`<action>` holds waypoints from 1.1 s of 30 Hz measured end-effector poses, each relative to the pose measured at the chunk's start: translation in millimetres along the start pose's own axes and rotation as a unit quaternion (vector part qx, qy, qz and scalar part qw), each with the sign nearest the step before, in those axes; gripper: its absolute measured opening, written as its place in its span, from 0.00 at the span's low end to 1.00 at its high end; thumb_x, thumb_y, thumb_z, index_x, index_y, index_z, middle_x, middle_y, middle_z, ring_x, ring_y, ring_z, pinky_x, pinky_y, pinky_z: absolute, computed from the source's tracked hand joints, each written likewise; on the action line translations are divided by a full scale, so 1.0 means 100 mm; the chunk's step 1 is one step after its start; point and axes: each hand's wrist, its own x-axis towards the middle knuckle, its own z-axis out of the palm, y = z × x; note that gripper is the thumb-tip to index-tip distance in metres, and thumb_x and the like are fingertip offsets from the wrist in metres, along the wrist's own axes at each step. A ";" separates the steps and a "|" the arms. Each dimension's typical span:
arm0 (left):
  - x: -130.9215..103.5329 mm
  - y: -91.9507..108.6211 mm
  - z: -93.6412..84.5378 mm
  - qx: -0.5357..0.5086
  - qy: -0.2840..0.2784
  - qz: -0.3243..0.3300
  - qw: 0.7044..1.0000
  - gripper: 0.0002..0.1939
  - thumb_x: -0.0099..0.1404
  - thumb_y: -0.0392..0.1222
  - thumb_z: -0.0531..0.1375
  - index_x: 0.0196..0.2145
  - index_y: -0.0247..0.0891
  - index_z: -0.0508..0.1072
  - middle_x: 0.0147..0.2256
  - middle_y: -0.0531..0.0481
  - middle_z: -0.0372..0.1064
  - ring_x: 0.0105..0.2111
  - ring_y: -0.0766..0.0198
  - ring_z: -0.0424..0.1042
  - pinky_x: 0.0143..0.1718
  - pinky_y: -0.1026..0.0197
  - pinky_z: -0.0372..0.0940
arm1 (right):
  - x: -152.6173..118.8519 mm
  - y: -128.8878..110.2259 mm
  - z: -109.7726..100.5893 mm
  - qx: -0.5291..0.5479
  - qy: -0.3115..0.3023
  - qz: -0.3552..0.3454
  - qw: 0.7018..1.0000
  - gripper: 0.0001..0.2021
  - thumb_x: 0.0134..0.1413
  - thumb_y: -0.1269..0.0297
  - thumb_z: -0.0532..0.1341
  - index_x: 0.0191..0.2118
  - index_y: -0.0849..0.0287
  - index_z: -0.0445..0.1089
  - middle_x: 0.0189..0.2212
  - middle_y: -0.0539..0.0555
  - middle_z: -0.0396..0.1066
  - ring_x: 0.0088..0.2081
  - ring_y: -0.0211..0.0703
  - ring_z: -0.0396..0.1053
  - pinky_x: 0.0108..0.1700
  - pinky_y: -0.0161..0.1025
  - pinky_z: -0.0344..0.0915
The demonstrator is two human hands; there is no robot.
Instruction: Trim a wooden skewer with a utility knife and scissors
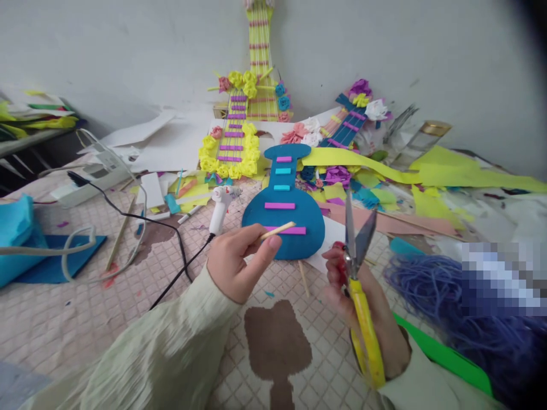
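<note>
My left hand point(239, 259) pinches a short thin wooden stick point(280, 229) between thumb and fingers, above the lower part of a blue guitar-shaped cutout point(284, 245). Purple and light-blue strips lie across the cutout, and one purple strip point(280, 205) shows just above the stick. To the right, my right hand point(363, 307) grips scissors point(365, 324) with yellow and red handles; their blades are spread and point up and away. Another thin stick point(303, 278) sticks out below the cutout's bottom edge.
A white glue gun point(220, 210) with a black cord lies left of the cutout. Decorated paper guitars point(233, 134) lean at the back. Yellow paper point(444, 171), purple-blue string point(440, 296) and a glass jar point(427, 139) are at the right. A power strip point(92, 182) is at the left.
</note>
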 end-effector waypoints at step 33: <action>0.10 -0.34 0.22 0.059 0.000 0.033 0.998 0.14 0.58 0.46 0.51 0.32 0.34 0.71 0.15 0.59 0.48 0.16 0.71 0.52 0.20 0.69 0.51 | -0.61 0.36 -0.75 -0.330 -0.007 0.161 0.930 0.11 0.39 0.65 0.59 0.34 0.57 0.67 0.31 0.55 0.73 0.36 0.49 0.71 0.37 0.41 0.64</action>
